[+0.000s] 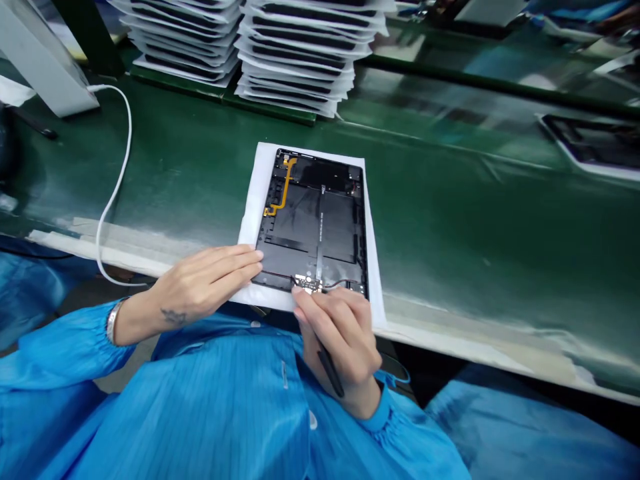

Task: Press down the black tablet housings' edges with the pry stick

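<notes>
Our left hand (205, 283) lies open, steadying the tablet chassis (310, 227) — our right hand (340, 340) grips a slim black tool (331, 373) at the small circuit board (307, 285) (the work sits here), which calls for a careful, steady touch.

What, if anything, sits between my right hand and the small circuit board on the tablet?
Nothing visible. The right hand, gripping a black tool, has its fingertips at the lower edge of the small circuit board, which lies at the bottom edge of the open tablet.

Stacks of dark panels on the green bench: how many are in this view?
2. One stack stands at the far edge of the bench; the other stack stands just right of it. More may lie out of view.
</notes>
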A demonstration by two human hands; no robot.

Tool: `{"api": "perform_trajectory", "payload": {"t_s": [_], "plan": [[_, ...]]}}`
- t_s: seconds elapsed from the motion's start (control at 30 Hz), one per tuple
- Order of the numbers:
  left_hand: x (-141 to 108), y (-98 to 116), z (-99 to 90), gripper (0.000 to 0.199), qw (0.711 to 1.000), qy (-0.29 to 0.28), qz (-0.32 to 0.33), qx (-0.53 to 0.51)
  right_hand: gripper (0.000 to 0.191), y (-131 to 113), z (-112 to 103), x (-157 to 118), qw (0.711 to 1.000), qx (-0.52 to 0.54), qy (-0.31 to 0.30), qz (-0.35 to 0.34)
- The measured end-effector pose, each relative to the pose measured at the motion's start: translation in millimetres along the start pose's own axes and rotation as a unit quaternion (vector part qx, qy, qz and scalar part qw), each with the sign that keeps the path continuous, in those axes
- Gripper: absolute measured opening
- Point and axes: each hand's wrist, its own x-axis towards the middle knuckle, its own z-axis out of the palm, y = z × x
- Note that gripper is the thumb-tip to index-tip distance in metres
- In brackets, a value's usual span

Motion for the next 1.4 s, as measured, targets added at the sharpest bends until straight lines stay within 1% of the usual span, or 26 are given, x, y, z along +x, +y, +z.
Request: {"api": "perform_trajectory", "payload": {"t_s": [0.13,0.23,0.33,0.43,0.53,0.63,0.77,0.93,1.07,1.13,1.3,1.4], "plan": [[-0.3,-2.6,-0.7,0.029,1.0,-0.014,0.0,0.012,0.043,2.3,-7.2,-2.4,0.999,0.025,0.02,0.014],[2.5,-3.7,-1.8,0.033,0.999,-0.047,0.009,0.02,0.041,6.1,-9.8,8.3,0.99,0.124,0.026,0.054],[7.1,0.1,-1.9,0.033,0.997,-0.066,0.005,0.029,0.028,8.4,-6.3,28.8,0.966,0.233,-0.007,0.108],[10.6,8.1,-0.5,0.039,0.995,-0.088,-0.019,0.034,0.016,9.2,1.8,45.4,0.947,0.278,-0.053,0.15],[10.8,14.4,1.8,0.049,0.995,-0.092,-0.031,0.038,0.014,9.5,7.3,50.8,0.943,0.277,-0.081,0.167],[9.9,15.9,4.0,0.05,0.996,-0.078,-0.032,0.035,0.014,9.0,7.6,50.5,0.943,0.274,-0.095,0.162],[10.0,14.1,5.9,0.042,0.998,-0.052,-0.026,0.03,0.013,7.8,4.8,51.5,0.948,0.264,-0.111,0.136],[4.1,10.2,5.4,0.033,1.0,-0.013,-0.001,0.025,0.013,6.4,3.6,56.1,0.957,0.248,-0.127,0.078],[-0.6,9.1,2.3,0.026,1.0,0.018,-0.022,0.012,0.012,8.5,1.8,55.3,0.957,0.251,-0.128,0.069],[0.8,10.1,0.6,0.026,0.999,0.019,-0.026,0.032,0.012,11.9,-2.7,51.2,0.957,0.25,-0.126,0.075],[9.5,13.4,-2.4,0.025,0.997,-0.011,-0.005,0.07,0.017,22.0,-22.2,36.7,0.961,0.228,-0.113,0.111],[14.8,14.6,-3.7,0.023,0.996,-0.02,-0.001,0.088,0.018,22.5,-27.7,32.5,0.967,0.207,-0.107,0.107]]}}
